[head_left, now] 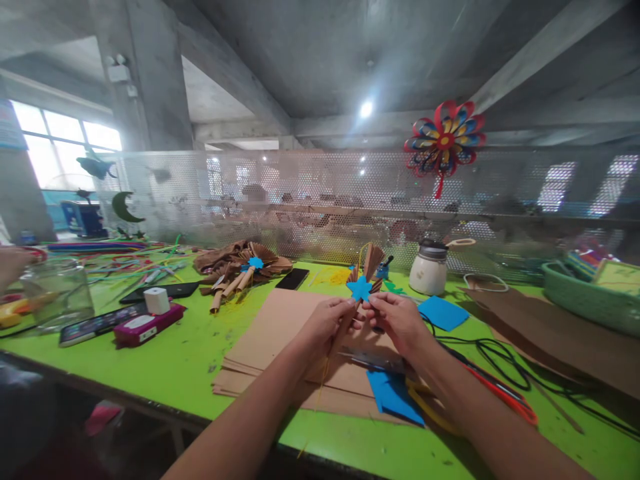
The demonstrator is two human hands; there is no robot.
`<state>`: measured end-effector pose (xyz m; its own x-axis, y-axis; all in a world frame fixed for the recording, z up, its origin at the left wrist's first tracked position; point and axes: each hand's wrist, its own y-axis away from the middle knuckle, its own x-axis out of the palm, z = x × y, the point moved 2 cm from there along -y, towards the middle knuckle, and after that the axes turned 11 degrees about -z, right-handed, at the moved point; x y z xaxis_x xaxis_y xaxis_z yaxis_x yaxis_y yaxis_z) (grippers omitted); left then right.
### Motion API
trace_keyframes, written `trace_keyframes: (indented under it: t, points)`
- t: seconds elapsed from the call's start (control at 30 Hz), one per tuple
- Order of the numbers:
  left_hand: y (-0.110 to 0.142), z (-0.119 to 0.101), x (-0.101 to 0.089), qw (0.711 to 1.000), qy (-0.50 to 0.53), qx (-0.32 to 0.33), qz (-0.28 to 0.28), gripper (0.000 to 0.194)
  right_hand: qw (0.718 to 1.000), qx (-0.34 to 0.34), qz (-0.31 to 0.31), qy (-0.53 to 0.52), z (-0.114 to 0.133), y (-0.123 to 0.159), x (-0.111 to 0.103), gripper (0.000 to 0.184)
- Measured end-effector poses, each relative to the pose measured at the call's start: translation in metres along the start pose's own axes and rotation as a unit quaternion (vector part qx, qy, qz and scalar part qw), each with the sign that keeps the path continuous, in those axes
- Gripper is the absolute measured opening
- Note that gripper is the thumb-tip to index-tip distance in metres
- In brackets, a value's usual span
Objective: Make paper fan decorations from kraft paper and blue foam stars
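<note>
Between my hands, above the brown paper sheets [280, 330], is a folded brown paper fan [373, 261] with a blue paper star [361, 288] on its front. My left hand [336, 317] pinches the fan's lower part, just under the star. With thumb and fingers, my right hand [395, 317] grips the star's lower right edge. A yellow string hangs below the left hand. Under my right wrist lie scissors with yellow handles [433, 407], partly hidden, and blue paper pieces [393, 397]. A finished-looking brown fan craft with a blue centre [255, 264] rests farther back on the left.
On the green table [190, 373] are a purple power strip [147, 325], phones, a glass jar [60, 293], a cream-coloured jug [429, 270], black cable and a green basket [590, 300]. A perforated screen [310, 200] stands behind. Another person's hand [15, 263] shows at far left.
</note>
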<state>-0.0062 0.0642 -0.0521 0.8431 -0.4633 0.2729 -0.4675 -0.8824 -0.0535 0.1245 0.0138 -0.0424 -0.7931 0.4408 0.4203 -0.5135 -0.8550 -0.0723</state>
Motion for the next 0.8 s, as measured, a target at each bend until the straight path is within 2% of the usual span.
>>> trace_keyframes:
  t: [0.43, 0.67, 0.8]
  points:
    - [-0.0031, 0.0054, -0.002, 1.0, -0.016, 0.008, -0.005, 0.022, 0.999, -0.011, 0.01, 0.028, 0.0012, -0.0014, -0.0006, 0.02]
    - [0.0004, 0.0022, -0.0008, 0.999, -0.045, 0.007, -0.024, 0.022, 0.997, -0.015, -0.009, 0.069, 0.0053, -0.003, -0.0028, 0.018]
    - [0.0005, 0.002, -0.0011, 0.998, -0.053, 0.009, -0.027, 0.024, 0.994, -0.046, -0.009, 0.103, 0.0074, -0.0048, -0.0043, 0.017]
